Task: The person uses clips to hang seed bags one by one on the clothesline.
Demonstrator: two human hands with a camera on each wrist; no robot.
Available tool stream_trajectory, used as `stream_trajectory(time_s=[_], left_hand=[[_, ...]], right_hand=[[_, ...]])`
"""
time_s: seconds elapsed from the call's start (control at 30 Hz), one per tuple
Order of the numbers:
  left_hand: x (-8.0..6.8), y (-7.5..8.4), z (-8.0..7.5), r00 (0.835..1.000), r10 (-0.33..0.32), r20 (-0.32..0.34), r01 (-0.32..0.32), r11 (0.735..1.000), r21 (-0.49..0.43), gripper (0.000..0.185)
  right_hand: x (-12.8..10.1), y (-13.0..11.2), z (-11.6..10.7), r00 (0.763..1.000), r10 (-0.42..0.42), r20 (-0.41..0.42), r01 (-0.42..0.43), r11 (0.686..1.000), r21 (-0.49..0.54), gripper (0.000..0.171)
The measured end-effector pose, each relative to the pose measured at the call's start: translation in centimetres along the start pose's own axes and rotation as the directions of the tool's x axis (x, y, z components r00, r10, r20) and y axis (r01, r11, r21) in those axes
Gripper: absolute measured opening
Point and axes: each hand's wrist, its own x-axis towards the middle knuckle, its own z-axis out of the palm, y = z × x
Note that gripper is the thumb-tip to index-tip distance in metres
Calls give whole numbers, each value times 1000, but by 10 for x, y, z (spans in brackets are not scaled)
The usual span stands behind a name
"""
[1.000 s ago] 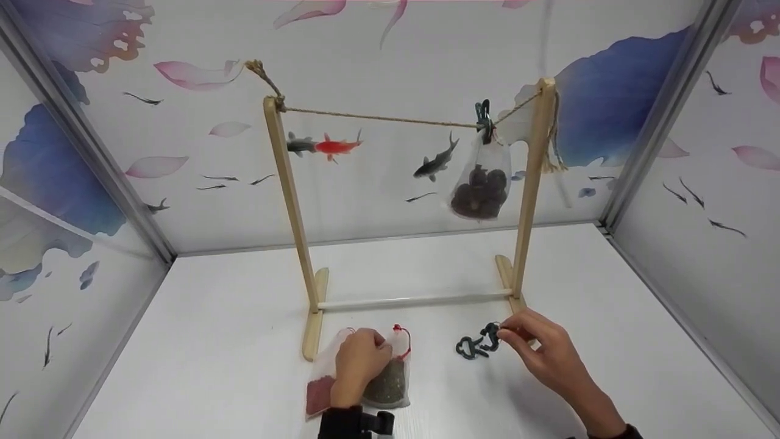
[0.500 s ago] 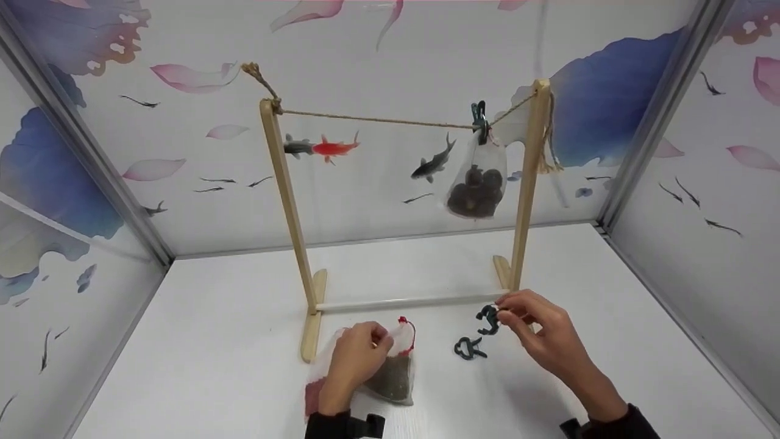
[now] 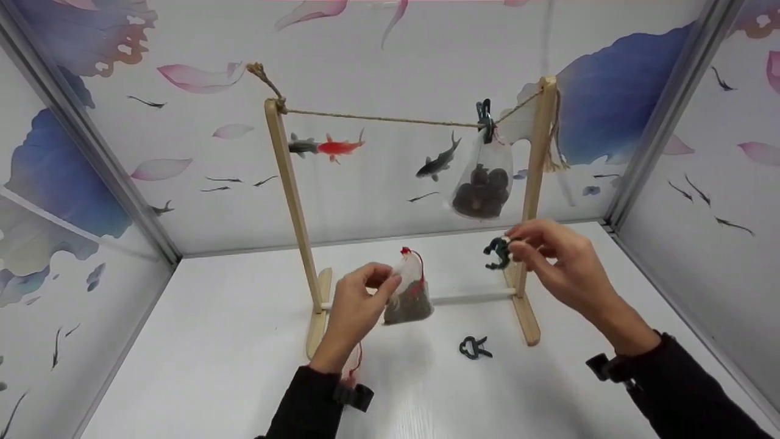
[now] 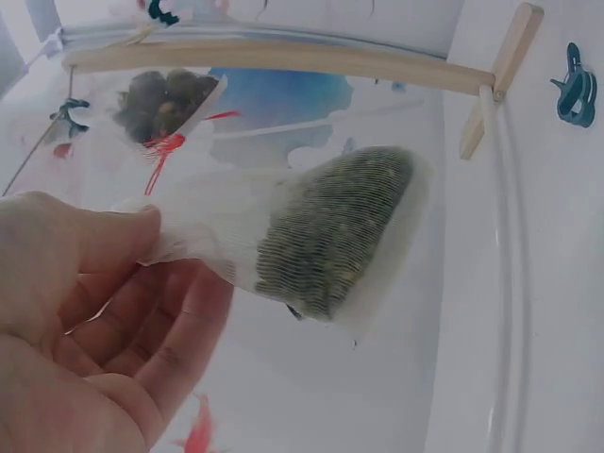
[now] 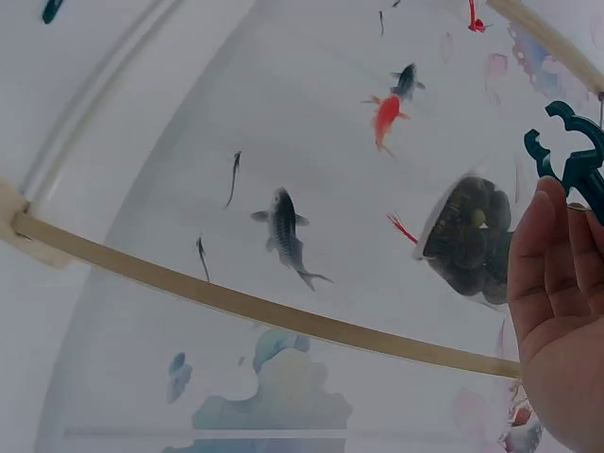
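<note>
Left grip [image 3: 362,302] pinches the upper part of the green bag [image 3: 408,308] between thumb and fingers, holding it up off the worktop [image 3: 244,341]; the right grip [image 3: 560,256] pinches the held clip [image 3: 499,253] by its handle end, its curved jaws pointing away from the fingers with a gap between their tips. White walls [image 3: 390,79] printed with fish, petals and blue shapes enclose the worktop. On it stands a wooden rack [image 3: 292,207], two posts on flat feet joined low down by a white rod [image 3: 475,297]. A rope [image 3: 378,119] runs between the post tops, dipping near the right post, where the dark bag [image 3: 481,195], full of round dark lumps, hangs. In the head view the green bag shows in front of the rod, between the posts, its dark green filling settled at the bottom. Behind the left forearm lies a pink bag [image 3: 352,369], mostly hidden. One hanging clip [image 3: 485,125] clamps the dark bag to the rope; a spare clip [image 3: 474,347] lies on the worktop, near the rack's right foot. Thin red string [image 3: 420,265] loops from the green bag's top.
</note>
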Motion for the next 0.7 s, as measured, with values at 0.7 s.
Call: stream_trajectory(time_s=[0.7], left_hand=[[103,48,-23,946,211,-245,-263,943,-203,16]], right_hand=[[166,-33,-10,952,270,-144,-248,957,152,25]])
